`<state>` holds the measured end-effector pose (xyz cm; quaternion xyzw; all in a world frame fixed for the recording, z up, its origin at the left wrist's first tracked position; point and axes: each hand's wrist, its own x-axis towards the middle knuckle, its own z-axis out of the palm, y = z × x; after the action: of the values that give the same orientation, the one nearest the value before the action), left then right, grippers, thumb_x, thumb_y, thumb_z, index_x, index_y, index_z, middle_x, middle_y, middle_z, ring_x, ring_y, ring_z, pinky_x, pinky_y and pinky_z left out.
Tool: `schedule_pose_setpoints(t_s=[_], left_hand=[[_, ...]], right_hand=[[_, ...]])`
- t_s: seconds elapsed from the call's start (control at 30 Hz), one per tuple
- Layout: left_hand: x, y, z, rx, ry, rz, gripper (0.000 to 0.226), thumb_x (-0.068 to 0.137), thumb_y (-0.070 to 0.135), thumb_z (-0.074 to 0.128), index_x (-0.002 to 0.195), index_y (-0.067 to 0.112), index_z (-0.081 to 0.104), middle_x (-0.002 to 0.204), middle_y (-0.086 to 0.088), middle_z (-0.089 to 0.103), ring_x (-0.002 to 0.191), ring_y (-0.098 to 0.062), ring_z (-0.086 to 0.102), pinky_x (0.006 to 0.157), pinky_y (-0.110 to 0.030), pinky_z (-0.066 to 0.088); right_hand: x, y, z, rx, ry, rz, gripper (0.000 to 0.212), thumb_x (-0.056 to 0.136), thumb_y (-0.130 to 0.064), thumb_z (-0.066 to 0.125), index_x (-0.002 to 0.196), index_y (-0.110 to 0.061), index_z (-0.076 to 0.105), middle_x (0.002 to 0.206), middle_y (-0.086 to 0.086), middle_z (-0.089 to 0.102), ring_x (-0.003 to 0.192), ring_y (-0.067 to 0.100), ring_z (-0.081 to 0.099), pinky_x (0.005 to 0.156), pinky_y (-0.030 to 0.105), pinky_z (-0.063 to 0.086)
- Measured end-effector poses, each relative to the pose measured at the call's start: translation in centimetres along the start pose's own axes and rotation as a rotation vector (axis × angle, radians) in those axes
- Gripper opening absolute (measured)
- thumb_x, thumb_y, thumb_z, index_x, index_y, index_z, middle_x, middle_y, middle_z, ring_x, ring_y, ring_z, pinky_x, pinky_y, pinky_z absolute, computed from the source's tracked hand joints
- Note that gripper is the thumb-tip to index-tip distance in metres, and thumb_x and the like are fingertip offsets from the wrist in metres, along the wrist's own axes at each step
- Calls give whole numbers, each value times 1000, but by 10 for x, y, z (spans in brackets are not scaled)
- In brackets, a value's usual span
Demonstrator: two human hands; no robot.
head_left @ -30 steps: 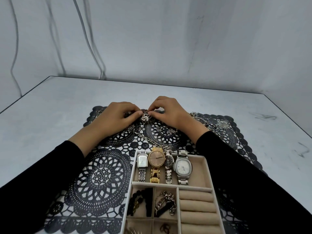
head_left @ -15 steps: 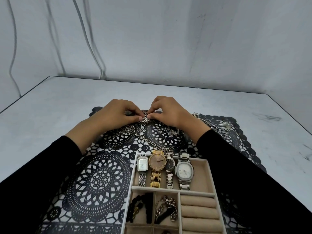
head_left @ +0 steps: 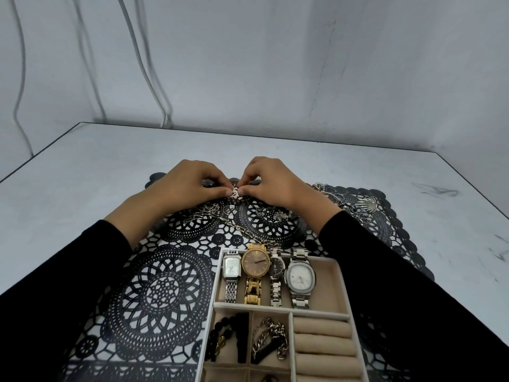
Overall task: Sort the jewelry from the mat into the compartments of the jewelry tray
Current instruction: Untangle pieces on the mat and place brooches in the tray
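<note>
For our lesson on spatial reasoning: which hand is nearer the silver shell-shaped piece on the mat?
Right. The right hand sits left of the shell-shaped piece, apart from it; the left hand is farther left, past the right hand. Both pinch one silver trinket.

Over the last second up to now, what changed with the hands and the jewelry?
The left hand and right hand drew slightly closer together, closing on the small silver piece they pinch over the far part of the mat; nothing was let go. The watches and bracelets in the jewelry tray and the loose chains on the mat stayed put.
</note>
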<state>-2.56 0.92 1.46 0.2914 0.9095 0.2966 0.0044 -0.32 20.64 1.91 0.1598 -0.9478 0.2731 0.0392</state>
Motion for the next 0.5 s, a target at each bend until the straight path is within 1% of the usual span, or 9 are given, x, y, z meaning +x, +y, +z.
schedule_pose_setpoints(t_s=[0.07,0.2,0.23,0.4,0.5], left_hand=[[1,-1,0,2,-5,4,7,82,38,75,89,36,75,95,20,70,98,4,60,84,-11,40],[1,-1,-1,8,-23,22,6,83,36,75,89,36,75,96,18,71,99,1,61,92,-24,45],[1,0,-1,13,-23,22,6,83,35,75,89,36,75,97,18,71,99,0,61,93,-26,45],[0,0,-3,10,-19,5,4,82,34,76,85,37,75,94,18,72,98,1,61,92,-24,45],[-1,0,-2,8,-4,-16,3,83,32,76,86,34,75,93,18,71,98,3,60,85,-15,42]], right_hand=[[0,-1,1,-14,-4,-3,13,81,-22,73,91,-14,75,103,2,61,98,15,57,86,25,43],[1,-1,1,-26,-23,11,10,82,-19,72,91,-15,74,104,2,60,100,16,56,85,24,42],[0,-1,0,-24,-25,17,10,82,-19,72,91,-16,73,104,2,60,101,15,56,85,24,42],[-2,-1,-5,-11,-34,36,11,83,-18,71,94,-17,74,108,2,61,104,15,55,90,26,42],[-2,-2,-3,-15,-21,34,13,83,-22,71,94,-18,75,107,2,61,102,15,56,90,28,44]])
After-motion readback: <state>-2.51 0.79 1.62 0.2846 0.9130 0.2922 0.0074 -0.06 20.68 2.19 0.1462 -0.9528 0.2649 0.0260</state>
